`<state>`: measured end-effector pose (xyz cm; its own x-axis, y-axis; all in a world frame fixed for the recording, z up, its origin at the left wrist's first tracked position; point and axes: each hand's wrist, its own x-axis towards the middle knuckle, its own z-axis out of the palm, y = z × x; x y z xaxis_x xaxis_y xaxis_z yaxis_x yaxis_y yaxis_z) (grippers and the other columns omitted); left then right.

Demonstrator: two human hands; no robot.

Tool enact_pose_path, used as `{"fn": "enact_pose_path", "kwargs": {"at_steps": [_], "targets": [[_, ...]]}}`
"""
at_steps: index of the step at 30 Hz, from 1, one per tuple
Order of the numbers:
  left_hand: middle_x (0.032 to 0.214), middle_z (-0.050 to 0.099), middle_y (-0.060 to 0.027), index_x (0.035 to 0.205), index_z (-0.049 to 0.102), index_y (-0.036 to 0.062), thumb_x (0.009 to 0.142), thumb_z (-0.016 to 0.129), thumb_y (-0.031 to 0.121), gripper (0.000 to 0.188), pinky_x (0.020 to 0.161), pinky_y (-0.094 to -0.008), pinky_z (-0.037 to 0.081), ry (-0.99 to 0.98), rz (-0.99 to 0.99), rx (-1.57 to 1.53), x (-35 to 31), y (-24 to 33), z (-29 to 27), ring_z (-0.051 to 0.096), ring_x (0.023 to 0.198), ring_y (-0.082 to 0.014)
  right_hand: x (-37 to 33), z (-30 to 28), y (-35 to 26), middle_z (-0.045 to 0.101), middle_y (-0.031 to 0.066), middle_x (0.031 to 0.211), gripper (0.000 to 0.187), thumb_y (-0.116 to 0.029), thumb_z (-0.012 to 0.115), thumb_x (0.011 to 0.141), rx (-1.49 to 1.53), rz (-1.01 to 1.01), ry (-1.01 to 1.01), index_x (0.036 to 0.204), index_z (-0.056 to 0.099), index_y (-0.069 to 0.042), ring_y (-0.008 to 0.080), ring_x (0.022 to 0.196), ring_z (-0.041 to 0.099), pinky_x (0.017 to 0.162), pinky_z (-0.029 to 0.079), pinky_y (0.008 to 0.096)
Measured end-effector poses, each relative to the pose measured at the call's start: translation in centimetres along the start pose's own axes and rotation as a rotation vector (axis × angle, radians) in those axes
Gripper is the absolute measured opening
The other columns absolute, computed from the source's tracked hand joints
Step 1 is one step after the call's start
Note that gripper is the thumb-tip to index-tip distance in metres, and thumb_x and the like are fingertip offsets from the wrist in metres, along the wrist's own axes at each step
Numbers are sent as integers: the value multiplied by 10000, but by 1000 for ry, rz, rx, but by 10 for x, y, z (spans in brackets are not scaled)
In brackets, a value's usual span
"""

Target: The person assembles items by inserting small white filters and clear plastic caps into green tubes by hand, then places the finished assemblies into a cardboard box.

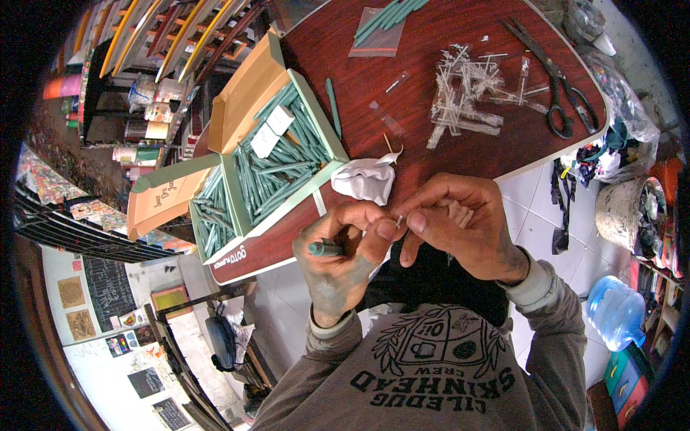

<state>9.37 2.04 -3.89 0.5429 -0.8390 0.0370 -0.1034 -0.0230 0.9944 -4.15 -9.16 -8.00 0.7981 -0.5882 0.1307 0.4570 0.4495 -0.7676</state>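
Note:
My left hand (334, 262) is closed around a dark green pen (325, 248), its end sticking out past the fingers. Thumb and index finger of that hand pinch a tiny pale piece (398, 222), too small to name. Facing it, my right hand (460, 226) has its fingertips pressed together at the same piece, with crumpled whitish material (460, 213) tucked in the palm. Just beyond both hands lies a bunched white cloth (364, 179) on the table edge, a thin wooden stick (389, 144) beside it.
An open green box (332, 167) full of green pens stands left on the dark red table (402, 158). One loose pen (333, 108) lies beside it. Farther off are a bag of pens (381, 32), a heap of clear strips (467, 97) and black scissors (557, 86).

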Motion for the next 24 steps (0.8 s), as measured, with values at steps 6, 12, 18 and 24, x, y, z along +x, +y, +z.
{"fn": "enact_pose_path", "kwargs": {"at_steps": [6, 12, 18, 24], "targets": [[851, 690, -87, 926, 658, -60, 846, 712, -37, 99, 678, -203, 475, 0, 11, -26, 0, 6, 5, 619, 773, -88, -2, -1, 3, 697, 174, 890, 117, -9, 594, 944, -29, -11, 30, 995, 620, 93, 183, 670, 692, 582, 588, 296], [846, 695, -70, 895, 670, -46, 828, 715, -55, 81, 634, -182, 445, 1, -1, 28, -1, 2, 6, 600, 732, -61, -4, -2, 3, 684, 171, 871, 101, 28, 579, 932, -62, -51, 25, 992, 607, 104, 179, 663, 689, 571, 588, 292], [802, 689, -8, 844, 685, -15, 781, 707, -80, 92, 510, -135, 288, 5, 152, 47, -1, -11, 8, 471, 593, 25, -5, -3, 3, 679, 160, 853, 68, 46, 584, 913, -127, -87, 48, 961, 588, 94, 174, 678, 694, 583, 588, 277], [802, 671, -45, 874, 671, -28, 809, 677, -71, 78, 557, -152, 395, -5, 205, -29, -3, -9, 13, 540, 628, -35, -3, -4, -6, 682, 149, 855, 94, 52, 598, 896, -32, 27, -24, 982, 579, 87, 180, 685, 700, 625, 588, 275]]}}
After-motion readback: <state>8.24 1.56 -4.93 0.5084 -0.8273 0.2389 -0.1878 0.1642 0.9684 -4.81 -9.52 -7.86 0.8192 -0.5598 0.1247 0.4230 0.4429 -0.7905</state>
